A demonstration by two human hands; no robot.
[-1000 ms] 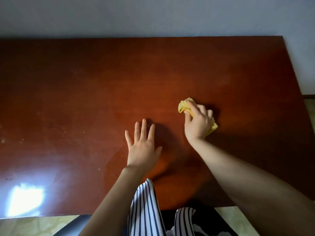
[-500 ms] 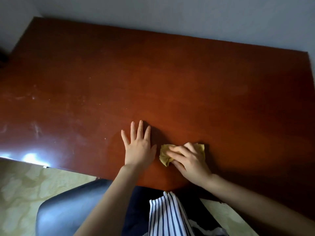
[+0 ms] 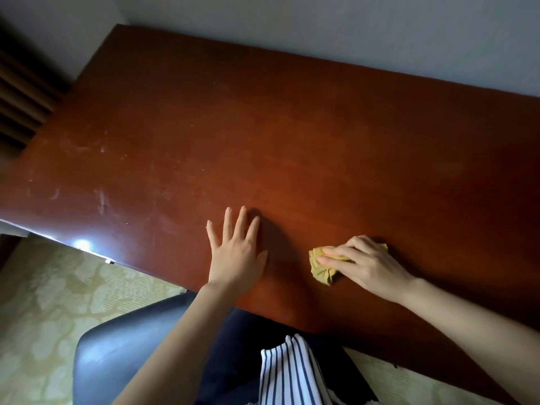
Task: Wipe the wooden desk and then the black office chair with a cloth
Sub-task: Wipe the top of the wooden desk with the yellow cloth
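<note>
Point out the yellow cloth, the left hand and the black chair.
yellow cloth (image 3: 321, 273), head view, on the crumpled part showing beside the fingers.
left hand (image 3: 236, 252), head view, on the back of the hand.
black chair (image 3: 117, 346), head view, on its bare padded surface left of the forearm.

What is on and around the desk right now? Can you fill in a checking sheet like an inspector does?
Surface: wooden desk, reddish brown, with pale smudges on its left part and a bright glare at the front edge.
Job's things: yellow cloth, crumpled, lying on the desk near the front edge; black office chair, partly seen below the desk.
Clutter: nothing seen.
Hands: left hand rests flat on the desk with its fingers spread; right hand presses on the cloth.
Cables: nothing seen.
Surroundings: grey wall behind the desk, patterned floor, dark slatted thing at the left.
</note>
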